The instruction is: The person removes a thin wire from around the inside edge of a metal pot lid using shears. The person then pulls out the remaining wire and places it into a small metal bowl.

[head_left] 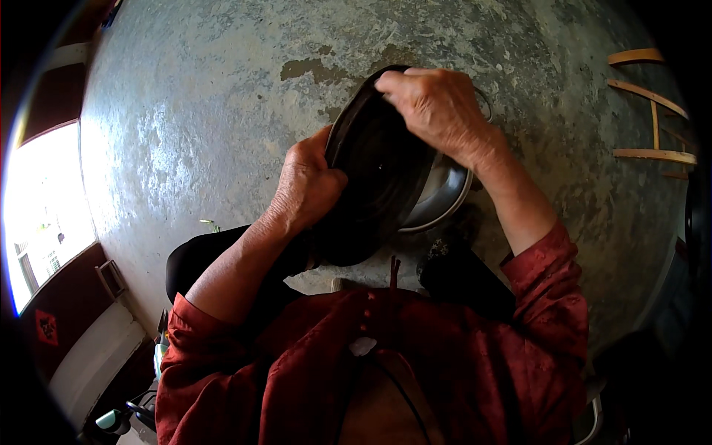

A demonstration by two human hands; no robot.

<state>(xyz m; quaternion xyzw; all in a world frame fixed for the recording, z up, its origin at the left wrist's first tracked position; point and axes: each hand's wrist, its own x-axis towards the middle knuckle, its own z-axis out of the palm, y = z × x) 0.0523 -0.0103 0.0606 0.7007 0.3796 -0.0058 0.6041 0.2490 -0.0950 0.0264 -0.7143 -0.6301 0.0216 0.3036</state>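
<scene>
A dark, round, wok-like pan [374, 159] is tilted up in front of me, its inside facing me. My left hand [308, 174] grips its left rim, thumb over the edge and fingers behind. At the pan's far rim is my right hand [437, 104], its fingers curled together; its fingertips are slightly blurred, and whatever they hold, if anything, is hidden. Beneath and to the right of the pan, a shiny metal basin [445, 196] shows part of its rim. The pan and my right hand cover the rest of it.
Worn grey concrete floor [222, 111] spreads around me. A wooden frame with slats [653, 111] stands at the far right. My bent knees [208, 259] flank the pan and basin. A bright doorway [48, 208] is at left, and green scraps [211, 224] lie near my left knee.
</scene>
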